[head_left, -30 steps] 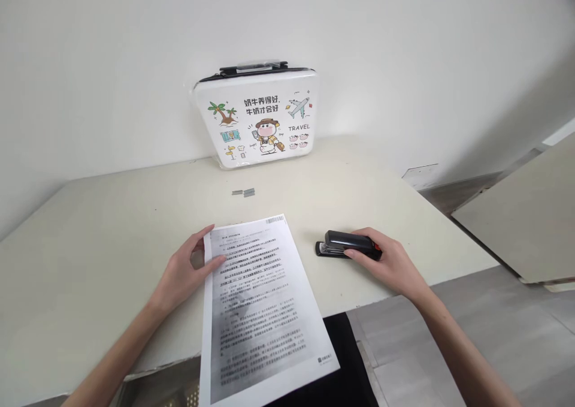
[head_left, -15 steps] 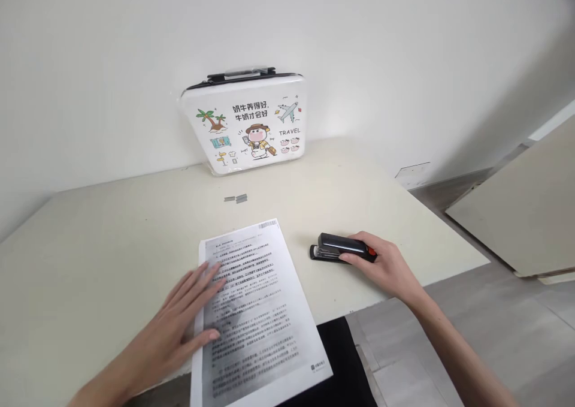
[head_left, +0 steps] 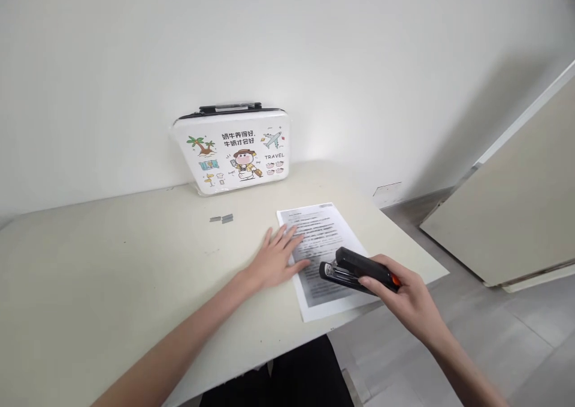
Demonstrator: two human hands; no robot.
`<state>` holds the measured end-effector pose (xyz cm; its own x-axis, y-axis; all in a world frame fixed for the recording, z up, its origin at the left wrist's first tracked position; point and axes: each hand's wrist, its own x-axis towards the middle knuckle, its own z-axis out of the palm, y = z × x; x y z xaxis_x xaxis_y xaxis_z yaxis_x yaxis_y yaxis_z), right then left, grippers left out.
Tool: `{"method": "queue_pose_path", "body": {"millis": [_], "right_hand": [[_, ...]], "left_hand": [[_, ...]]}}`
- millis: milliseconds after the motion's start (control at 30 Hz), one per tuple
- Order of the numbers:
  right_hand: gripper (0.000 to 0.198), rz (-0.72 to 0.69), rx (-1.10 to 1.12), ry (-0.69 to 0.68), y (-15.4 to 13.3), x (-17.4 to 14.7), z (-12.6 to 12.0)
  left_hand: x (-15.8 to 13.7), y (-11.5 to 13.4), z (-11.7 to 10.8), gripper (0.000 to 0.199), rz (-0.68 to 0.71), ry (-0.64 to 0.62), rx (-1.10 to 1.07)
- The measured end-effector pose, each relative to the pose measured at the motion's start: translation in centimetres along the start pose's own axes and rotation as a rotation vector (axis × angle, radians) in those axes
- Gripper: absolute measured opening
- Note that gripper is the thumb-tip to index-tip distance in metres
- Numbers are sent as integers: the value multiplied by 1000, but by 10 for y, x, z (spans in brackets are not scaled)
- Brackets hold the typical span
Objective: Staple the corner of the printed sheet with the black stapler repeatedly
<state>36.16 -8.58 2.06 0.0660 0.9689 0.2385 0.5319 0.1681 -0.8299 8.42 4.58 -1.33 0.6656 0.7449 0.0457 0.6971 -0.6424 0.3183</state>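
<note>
A printed sheet of paper (head_left: 321,245) lies flat on the right part of the table; whether more sheets lie beneath it I cannot tell. My left hand (head_left: 276,260) rests on its left edge with fingers spread. Raised over the lower right of the paper is a black stapler (head_left: 359,269) with an orange mark near its back. My right hand (head_left: 406,296) grips it by the rear, thumb below and fingers over the top. The stapler's jaws are apart at the front and point left, with no paper between them.
Two small strips of staples (head_left: 221,219) lie left of the paper. Behind them a white cartoon-printed case (head_left: 236,152) with a black handle leans against the wall (head_left: 359,65). The table's (head_left: 135,287) front and right edges are close to the paper. A pale panel (head_left: 507,209) stands at right.
The paper has moved right and farther onto the table, with my left hand on it. My right hand has lifted the stapler off the table and now holds it above the paper.
</note>
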Motion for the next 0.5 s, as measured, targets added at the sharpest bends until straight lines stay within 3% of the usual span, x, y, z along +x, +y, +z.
{"method": "queue_pose_path", "body": {"millis": [133, 233, 333, 500], "right_hand": [[32, 48, -22, 49, 4, -10, -5], [33, 63, -19, 45, 4, -11, -1], [34, 61, -1, -2, -2, -5, 11], [32, 6, 33, -143, -23, 24, 55]], "left_hand": [[51, 10, 13, 81, 23, 25, -47], [54, 5, 14, 73, 45, 133, -152], [26, -16, 3, 70, -17, 206, -309], [-58, -58, -37, 58, -209, 284, -515]]}}
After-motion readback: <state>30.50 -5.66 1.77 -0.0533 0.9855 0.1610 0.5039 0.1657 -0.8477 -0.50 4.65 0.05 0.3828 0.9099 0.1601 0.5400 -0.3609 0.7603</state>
